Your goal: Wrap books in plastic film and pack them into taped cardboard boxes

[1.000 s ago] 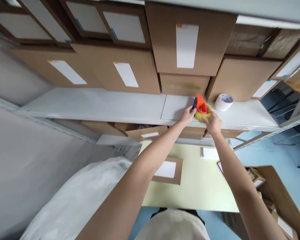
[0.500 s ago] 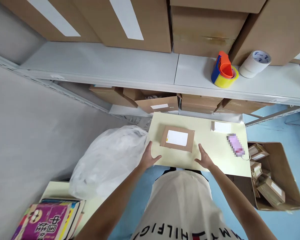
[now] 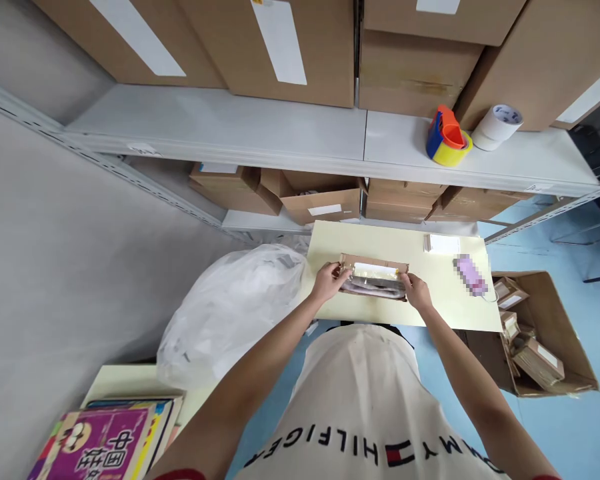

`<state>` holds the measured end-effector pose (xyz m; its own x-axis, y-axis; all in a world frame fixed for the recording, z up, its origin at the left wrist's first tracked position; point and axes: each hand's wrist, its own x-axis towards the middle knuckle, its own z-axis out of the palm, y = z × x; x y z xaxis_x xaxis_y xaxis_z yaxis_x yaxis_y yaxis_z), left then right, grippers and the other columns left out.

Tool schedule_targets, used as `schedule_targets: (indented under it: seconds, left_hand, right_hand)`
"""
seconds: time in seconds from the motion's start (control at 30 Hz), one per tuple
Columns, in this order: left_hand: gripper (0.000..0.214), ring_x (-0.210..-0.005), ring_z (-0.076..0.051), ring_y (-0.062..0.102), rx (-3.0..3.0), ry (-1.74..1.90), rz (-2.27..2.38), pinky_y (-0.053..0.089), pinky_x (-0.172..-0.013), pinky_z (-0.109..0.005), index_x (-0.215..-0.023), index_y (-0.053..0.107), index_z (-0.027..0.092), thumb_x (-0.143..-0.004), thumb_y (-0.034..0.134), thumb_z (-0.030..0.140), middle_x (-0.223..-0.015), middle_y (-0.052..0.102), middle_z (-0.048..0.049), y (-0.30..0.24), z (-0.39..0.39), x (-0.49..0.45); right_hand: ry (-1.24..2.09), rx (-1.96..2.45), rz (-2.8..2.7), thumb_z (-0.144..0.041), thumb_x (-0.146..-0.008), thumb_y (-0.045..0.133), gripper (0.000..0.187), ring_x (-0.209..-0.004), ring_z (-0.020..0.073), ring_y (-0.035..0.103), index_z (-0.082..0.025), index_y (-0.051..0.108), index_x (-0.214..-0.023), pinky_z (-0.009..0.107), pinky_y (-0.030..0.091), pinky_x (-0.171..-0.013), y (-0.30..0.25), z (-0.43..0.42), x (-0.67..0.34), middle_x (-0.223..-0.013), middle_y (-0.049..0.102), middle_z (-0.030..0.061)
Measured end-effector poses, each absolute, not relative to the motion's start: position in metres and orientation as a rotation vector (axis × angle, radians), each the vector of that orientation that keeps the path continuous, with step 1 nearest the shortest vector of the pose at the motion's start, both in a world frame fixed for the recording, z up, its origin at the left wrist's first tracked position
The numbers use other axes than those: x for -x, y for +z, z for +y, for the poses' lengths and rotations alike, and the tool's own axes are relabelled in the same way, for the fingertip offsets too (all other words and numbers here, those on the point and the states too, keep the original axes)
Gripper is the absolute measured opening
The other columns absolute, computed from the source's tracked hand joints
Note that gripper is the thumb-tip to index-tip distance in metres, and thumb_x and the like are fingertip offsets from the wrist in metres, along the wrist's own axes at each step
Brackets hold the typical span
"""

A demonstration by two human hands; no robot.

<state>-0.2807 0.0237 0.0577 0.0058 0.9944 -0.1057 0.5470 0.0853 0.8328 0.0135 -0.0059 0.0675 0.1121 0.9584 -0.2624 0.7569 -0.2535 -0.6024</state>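
Observation:
A small cardboard box [image 3: 349,259] with a white label lies on the cream table [image 3: 445,290] in front of me. Its near side now shows something grey and pale [image 3: 373,287] inside, with shiny clear film over part of it. At the box's left end, my left hand [image 3: 329,280] is closed, the fingers bent around the edge. My right hand [image 3: 417,290] grips the right end, thumb and fingers pressed on the corner. What exactly lies inside I cannot make out.
A stack of white cards [image 3: 443,244] and a blurred-out purple item [image 3: 471,275] lie right on the table. A carton of small boxes [image 3: 567,333] stands right. White plastic bags [image 3: 230,300] bulge left. The shelf [image 3: 230,120] ahead bears cartons, a tape dispenser [image 3: 449,137] and white tape rolls [image 3: 497,127].
Both hands went from open beside the closed box to closed on its two ends. Grey and pale contents now show at the near side, and the label looks foreshortened.

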Motion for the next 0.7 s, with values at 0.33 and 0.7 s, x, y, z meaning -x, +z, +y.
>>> schedule_targets:
  seconds: [0.33,0.7]
  left_hand:
    - [0.027,-0.079,-0.019,0.064,-1.585,0.545,1.707,0.052,-0.084,-0.033,-0.099,0.069,0.014,-0.088,0.058,0.036,-0.092,0.067,-0.0092,0.049,0.025,0.258]
    - [0.052,-0.147,-0.034,0.031,-2.331,0.287,1.262,0.020,-0.120,-0.055,-0.139,0.055,0.023,-0.091,0.055,0.043,-0.154,0.044,-0.0129,0.080,-0.008,0.256]
  right_hand:
    - [0.779,2.263,-1.753,-0.051,-0.098,0.035,0.054,-0.101,0.0289,0.067,-0.013,0.057,-0.128,0.038,0.053,-0.079,0.053,-0.009,-0.008,-0.109,0.068,0.0187]
    - [0.452,1.657,-2.545,-0.047,-0.098,0.041,0.058,-0.148,0.0334,0.030,-0.016,0.045,-0.147,0.055,0.028,-0.115,0.071,-0.033,-0.007,-0.158,0.037,0.0169]
